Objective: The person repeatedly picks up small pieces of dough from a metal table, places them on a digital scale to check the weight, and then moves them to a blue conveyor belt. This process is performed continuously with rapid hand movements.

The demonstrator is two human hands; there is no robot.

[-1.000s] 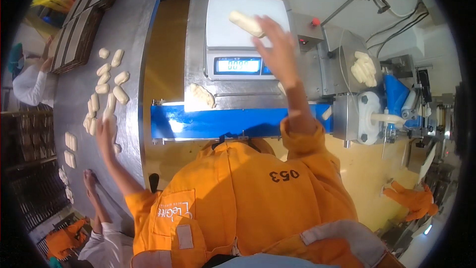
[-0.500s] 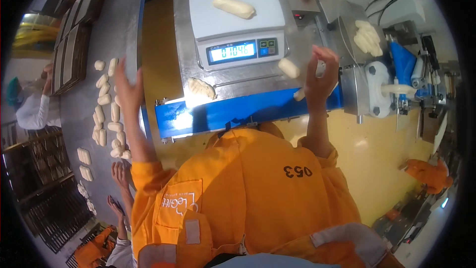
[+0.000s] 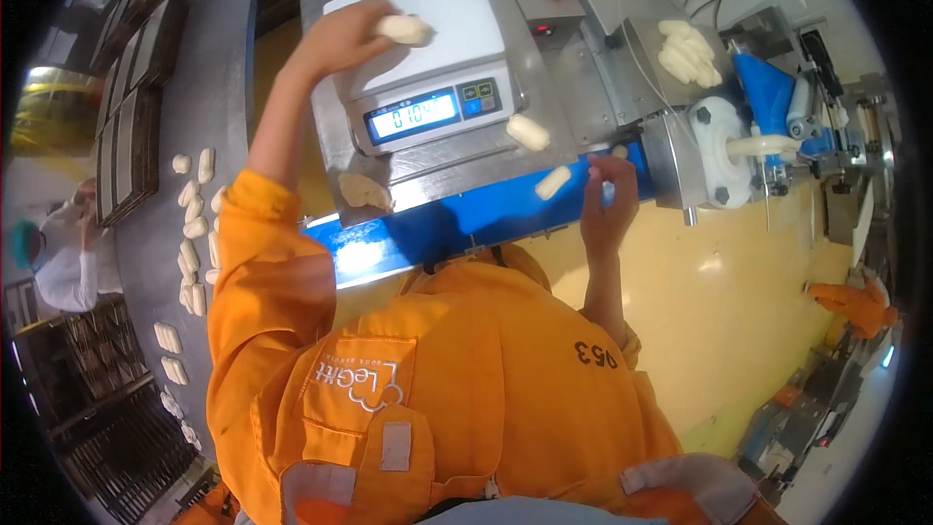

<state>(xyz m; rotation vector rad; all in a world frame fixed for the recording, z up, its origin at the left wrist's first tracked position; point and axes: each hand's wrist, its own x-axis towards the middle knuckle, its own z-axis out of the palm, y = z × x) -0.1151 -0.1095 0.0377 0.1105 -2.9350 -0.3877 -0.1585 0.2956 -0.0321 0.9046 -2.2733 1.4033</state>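
At the far side of the bench, my left hand [image 3: 350,37] reaches over the white scale [image 3: 457,0] with its fingers closed on the end of a pale dough roll [image 3: 406,31]. The scale's lit display faces me. My right hand [image 3: 610,202] hovers by the blue conveyor belt [image 3: 428,228], its fingers bent but apart, holding nothing that I can see. Just left of it, a short dough roll [image 3: 553,183] lies on the belt. Another dough roll [image 3: 529,133] rests at the scale's front right corner. An uneven dough lump [image 3: 364,192] sits on the metal near the belt.
Several dough rolls [image 3: 194,227] lie on the long grey table [image 3: 146,272] at left, where a white-sleeved person works beside stacked trays [image 3: 131,151]. To the right, a machine with a white round nozzle [image 3: 720,153] has a dough strand [image 3: 763,146] coming out. More dough [image 3: 688,53] is heaped behind it.
My left hand has gone from above the left table to the dough roll on the scale. My right hand is lower, and a dough roll beside it shows farther left on the belt.
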